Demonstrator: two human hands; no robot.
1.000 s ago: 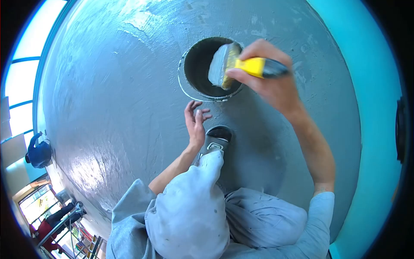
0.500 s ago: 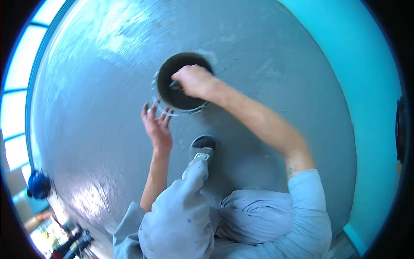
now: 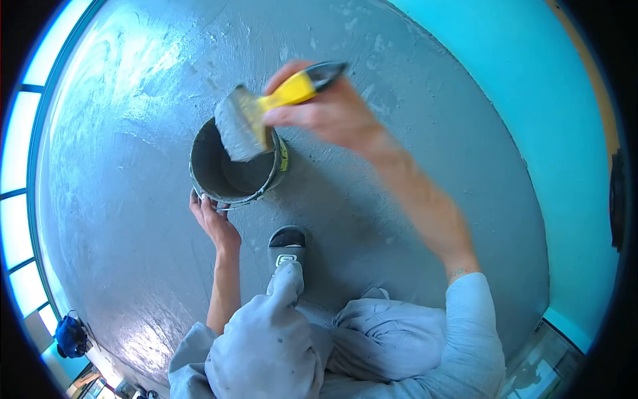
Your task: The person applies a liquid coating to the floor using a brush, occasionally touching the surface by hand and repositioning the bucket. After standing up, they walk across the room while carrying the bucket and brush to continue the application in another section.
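Observation:
My right hand (image 3: 316, 110) is closed around the yellow handle of a wide paintbrush (image 3: 239, 126). Thick grey coating covers the brush head, which is over the far right part of the bucket's opening. The dark bucket (image 3: 282, 159) has a grey-smeared inside and appears slightly tilted. Against its near left side, my left hand (image 3: 216, 223) has its fingers curled at the lower edge, by the wire handle. Part of those fingers is hidden by the bucket.
Wet-looking grey coating covers the floor (image 3: 399, 219). A turquoise wall (image 3: 525, 133) runs along the right, and bright windows (image 3: 20, 139) line the left. My sandalled foot (image 3: 287, 243) is just below the bucket. A blue object (image 3: 71, 336) lies at the lower left.
My right hand has come up out of the bucket, bringing the coated paintbrush into view. The bucket now appears farther left and lower, with my left hand at its side; the view has shifted too.

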